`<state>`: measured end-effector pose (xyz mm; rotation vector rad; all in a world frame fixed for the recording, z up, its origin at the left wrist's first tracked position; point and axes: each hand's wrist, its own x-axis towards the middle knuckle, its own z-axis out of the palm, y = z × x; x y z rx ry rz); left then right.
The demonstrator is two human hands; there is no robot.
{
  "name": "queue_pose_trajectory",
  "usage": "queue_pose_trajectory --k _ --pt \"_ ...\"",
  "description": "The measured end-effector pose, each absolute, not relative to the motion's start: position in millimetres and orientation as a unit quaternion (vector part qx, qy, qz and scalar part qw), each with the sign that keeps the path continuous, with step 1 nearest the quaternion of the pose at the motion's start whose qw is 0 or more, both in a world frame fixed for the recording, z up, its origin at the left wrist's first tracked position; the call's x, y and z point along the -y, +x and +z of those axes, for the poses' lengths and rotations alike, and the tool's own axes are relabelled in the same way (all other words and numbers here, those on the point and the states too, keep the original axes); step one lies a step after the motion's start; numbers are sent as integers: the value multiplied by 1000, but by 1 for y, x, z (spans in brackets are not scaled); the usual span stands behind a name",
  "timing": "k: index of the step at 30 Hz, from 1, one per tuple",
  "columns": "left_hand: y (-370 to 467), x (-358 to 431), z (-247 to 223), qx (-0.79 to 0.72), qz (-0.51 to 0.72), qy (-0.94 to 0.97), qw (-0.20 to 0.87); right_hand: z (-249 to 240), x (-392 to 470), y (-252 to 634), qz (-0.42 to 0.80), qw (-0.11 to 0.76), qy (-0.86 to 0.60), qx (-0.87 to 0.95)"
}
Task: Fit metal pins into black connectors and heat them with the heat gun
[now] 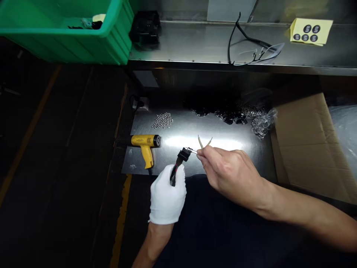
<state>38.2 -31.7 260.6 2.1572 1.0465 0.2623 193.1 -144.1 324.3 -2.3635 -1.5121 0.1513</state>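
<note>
Clamping a black cable [174, 174] between gloved thumb and fingers, a worker's left grip [167, 195] presents a black plug [183, 154] just beyond its fingertips, over the near edge of a metal table [178, 128]. The left forearm [157, 238] rises from below, back of the hand uppermost in a white glove [167, 214].

Meeting it from the right, the bare right grip [232, 169] is pinched together on a thin metal rod [192, 150], whose far end touches the plug. Two pale wires [200, 142] stick up just past its fingertips. The right forearm [304, 210] slants in from the lower right, knuckles uppermost and the other fingers curled under.

Left of and beyond the left grip lies a yellow heat gun [146, 145], its handle toward the worker; farther beyond sits a scatter of small silver beads [163, 120]. Beyond the right grip, dark parts [228, 116] are heaped beside a clear bag [269, 118], and a cardboard box [306, 145] stands to its right. Well beyond both grips, a metal shelf [189, 44] carries eyeglasses [262, 56] and a yellow sticker sheet [309, 31]. A green bin [111, 41] sits far beyond the left grip, to its left.
</note>
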Motion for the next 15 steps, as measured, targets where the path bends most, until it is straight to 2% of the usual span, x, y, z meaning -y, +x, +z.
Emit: queue_pose_trajectory --k 9,15 --pt "29 30 256 -374 150 846 350 323 156 190 86 333 -796 498" --pt "21 14 255 -311 138 883 324 332 163 204 153 301 -784 520"
